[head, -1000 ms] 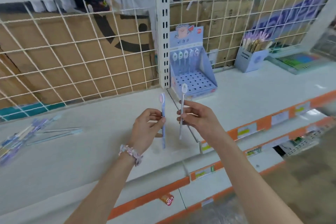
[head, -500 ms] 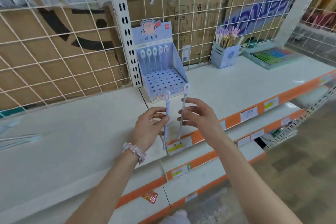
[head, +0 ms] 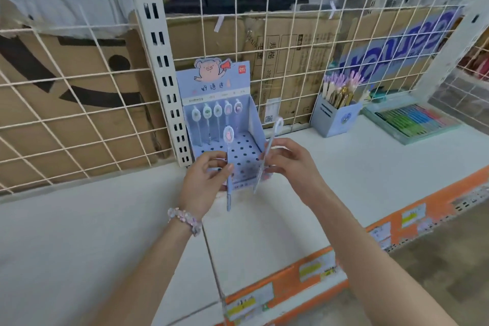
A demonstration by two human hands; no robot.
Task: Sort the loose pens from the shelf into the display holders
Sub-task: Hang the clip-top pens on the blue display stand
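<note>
Each hand (head: 205,180) (head: 291,164) pinches one slim pale-blue charm-topped pen (head: 229,167) (head: 267,153) — either could miss the far perforated blue cardboard holder's (head: 254,119) holes.

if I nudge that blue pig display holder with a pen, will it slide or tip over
Probably slides: the display holder looks like thin folded card, nearly empty, with five pens in its back row, so likely light. Its tall back panel could make it tip backward, though the wire grid close behind may catch it.
</note>
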